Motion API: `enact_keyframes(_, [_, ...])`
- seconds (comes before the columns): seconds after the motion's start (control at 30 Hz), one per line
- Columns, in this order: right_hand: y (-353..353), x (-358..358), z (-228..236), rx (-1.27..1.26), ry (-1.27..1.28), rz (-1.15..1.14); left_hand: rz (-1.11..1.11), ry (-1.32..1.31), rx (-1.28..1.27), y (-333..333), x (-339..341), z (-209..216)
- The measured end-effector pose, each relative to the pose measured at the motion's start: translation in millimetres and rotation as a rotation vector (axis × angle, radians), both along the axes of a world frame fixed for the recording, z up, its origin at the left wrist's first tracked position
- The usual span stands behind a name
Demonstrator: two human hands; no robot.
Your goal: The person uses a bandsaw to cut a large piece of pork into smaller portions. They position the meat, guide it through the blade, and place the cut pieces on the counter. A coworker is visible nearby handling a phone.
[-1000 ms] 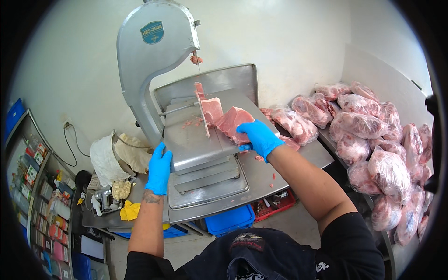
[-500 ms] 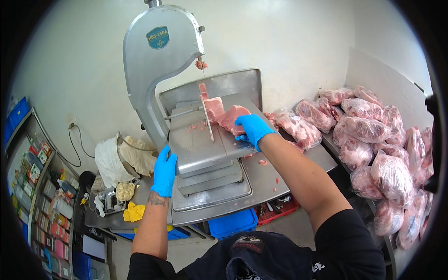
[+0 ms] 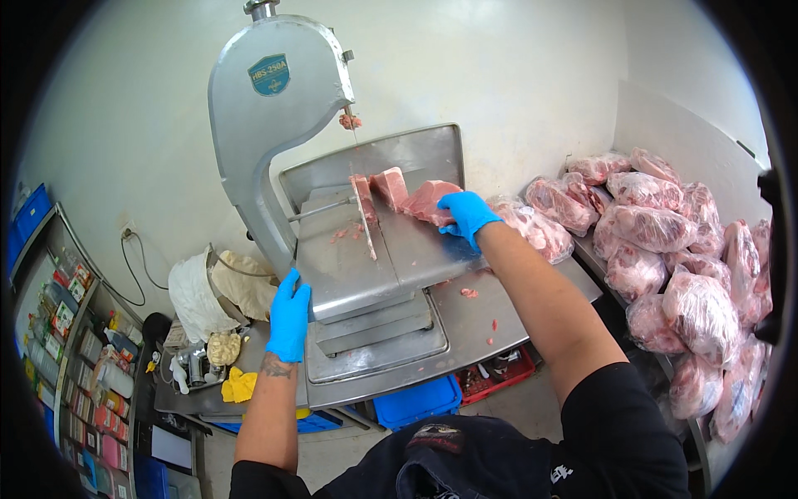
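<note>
A blue glove covers my right hand (image 3: 468,218), which is closed on the near right end of a raw chunk of meat (image 3: 428,202). The chunk lies on the steel table (image 3: 341,279) of a bandsaw (image 3: 270,108). To its left stands a thick cut piece of meat (image 3: 389,188). A narrower strip of meat (image 3: 361,193) is beside the upright guide plate (image 3: 366,224). The thin blade (image 3: 356,140) runs down behind these pieces. My left hand (image 3: 288,320), also gloved in blue, rests with its fingers stretched out at the table's left edge.
Several plastic-wrapped meat pieces (image 3: 652,229) are heaped on the right. Meat scraps (image 3: 470,293) dot the steel bench. A yellow cloth (image 3: 239,385) lies at the bench's left, near a white cloth (image 3: 199,295). Crowded shelves (image 3: 83,366) stand at far left; below is a red crate (image 3: 499,378).
My right hand has shifted right with the chunk. The thick cut piece now leans away from the guide plate, with a gap between them. My left hand stays at the table's edge.
</note>
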State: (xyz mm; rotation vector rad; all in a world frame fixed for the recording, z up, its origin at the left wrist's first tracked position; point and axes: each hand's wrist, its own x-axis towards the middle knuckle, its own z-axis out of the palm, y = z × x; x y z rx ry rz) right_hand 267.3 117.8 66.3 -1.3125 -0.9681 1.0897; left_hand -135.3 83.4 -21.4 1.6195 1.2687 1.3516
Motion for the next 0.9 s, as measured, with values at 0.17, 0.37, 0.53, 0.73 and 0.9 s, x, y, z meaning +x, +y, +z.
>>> enact_keyframes(0.17, [-3,32,7,-0.042,-0.033,-0.002,0.026,0.013,0.04,-4,2,2])
enact_keyframes(0.37, [-22,73,6,-0.014,-0.051,0.025,0.062,-0.003,-0.044,-6,0,1])
enact_keyframes(0.53, [-47,86,-3,0.013,0.139,0.09,0.422,0.352,0.266,-32,23,16])
enact_keyframes(0.73, [-157,51,-11,0.038,0.175,0.451,-0.167,-0.075,-0.048,-153,101,4])
enact_keyframes(0.9, [-192,-19,-22,0.121,-0.084,0.787,-0.455,-0.484,-0.602,-182,144,8])
